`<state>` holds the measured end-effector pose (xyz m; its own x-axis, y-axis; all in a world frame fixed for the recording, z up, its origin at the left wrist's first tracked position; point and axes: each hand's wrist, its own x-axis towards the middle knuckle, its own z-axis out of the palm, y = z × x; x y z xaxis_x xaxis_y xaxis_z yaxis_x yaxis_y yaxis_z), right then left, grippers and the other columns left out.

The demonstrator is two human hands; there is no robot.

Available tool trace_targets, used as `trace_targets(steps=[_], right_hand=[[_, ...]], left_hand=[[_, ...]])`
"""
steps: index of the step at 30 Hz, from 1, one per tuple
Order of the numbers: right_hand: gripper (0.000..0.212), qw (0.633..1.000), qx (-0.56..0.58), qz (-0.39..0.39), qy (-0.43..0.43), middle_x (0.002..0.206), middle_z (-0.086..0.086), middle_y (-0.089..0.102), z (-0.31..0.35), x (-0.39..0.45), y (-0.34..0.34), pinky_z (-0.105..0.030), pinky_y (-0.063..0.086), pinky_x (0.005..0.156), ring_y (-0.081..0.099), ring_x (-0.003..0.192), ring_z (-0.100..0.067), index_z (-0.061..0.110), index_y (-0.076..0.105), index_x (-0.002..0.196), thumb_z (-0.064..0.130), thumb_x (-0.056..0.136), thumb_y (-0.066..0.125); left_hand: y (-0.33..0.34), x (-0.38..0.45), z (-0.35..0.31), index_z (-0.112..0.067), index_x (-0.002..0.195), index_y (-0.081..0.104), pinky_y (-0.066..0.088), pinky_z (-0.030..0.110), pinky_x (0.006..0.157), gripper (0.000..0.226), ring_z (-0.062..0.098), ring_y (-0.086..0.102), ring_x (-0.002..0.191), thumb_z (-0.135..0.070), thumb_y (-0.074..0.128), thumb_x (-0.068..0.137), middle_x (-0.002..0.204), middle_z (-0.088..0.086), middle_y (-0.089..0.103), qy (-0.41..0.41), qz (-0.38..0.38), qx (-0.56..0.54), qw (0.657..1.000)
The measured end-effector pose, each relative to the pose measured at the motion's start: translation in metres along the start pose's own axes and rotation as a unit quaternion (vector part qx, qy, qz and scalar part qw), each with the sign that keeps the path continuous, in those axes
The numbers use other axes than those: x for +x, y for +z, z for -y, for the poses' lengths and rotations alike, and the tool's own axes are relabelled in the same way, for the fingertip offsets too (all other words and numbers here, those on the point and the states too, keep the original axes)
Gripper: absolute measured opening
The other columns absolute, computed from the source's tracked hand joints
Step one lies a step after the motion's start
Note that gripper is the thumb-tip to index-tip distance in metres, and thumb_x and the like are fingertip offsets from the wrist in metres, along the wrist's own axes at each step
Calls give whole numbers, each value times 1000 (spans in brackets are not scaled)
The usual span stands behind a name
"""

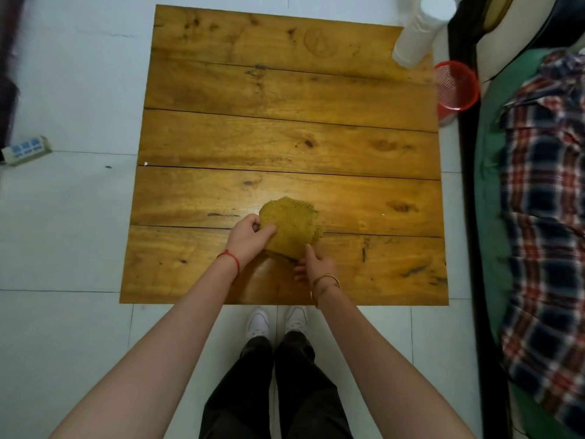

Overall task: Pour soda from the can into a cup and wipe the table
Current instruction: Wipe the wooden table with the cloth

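Observation:
A yellow waffle-weave cloth (291,224) lies bunched on the near middle of the wooden table (285,128). My left hand (248,237) grips the cloth's left edge, thumb and fingers curled round the fabric. My right hand (315,264) is at the cloth's near right edge, one finger stretched up against it and the others loosely bent; whether it pinches the fabric is unclear. A tall white cup stack or tube (421,30) stands at the table's far right corner. No soda can is in view.
A red mesh basket (456,87) sits on the floor right of the table. A bed with a plaid shirt (544,217) runs along the right. A power strip (27,150) lies on the tiled floor at left. My feet stand at the table's near edge.

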<state>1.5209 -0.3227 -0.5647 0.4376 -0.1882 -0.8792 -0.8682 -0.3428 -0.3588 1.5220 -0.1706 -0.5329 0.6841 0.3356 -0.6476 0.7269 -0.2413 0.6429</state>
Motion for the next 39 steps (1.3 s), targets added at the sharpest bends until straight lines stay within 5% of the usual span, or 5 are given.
trace_targets(steps=[8,12,16,27,39], right_hand=[[63,920,261,262,127,108,-16,63,14,-29,-8,-41,56,83,63,88,-27,1,58,114,58,96,39],[45,912,296,267,95,106,-12,67,29,-37,-11,-31,60,67,64,90,-22,5,56,126,39,96,55],[51,919,279,268,77,133,-20,56,42,-39,-13,-41,51,92,62,101,-30,0,46,139,20,95,59],[11,944,174,274,53,95,-11,62,80,-47,-20,-34,59,58,63,83,-25,6,52,101,-1,93,55],[29,937,244,249,-13,97,-14,63,212,-43,73,-40,57,61,62,81,-28,6,50,114,-13,92,46]], left_hand=[[-13,-45,-15,-15,80,49,47,18,44,16,7,62,54,-11,58,93,65,-2,62,-83,43,-334,938],[-22,-63,-20,-15,84,51,45,14,41,14,3,62,53,-7,55,94,68,-3,63,-70,40,-365,928],[-34,-72,-18,-15,89,53,46,14,44,13,4,63,61,-3,54,95,78,0,63,-64,33,-359,931],[-69,-63,-9,-9,112,49,57,19,64,30,14,67,89,4,62,88,111,7,66,-53,19,-295,954],[-178,46,-54,-4,135,42,59,20,64,51,18,62,100,12,57,89,139,11,52,-14,22,-294,955]])
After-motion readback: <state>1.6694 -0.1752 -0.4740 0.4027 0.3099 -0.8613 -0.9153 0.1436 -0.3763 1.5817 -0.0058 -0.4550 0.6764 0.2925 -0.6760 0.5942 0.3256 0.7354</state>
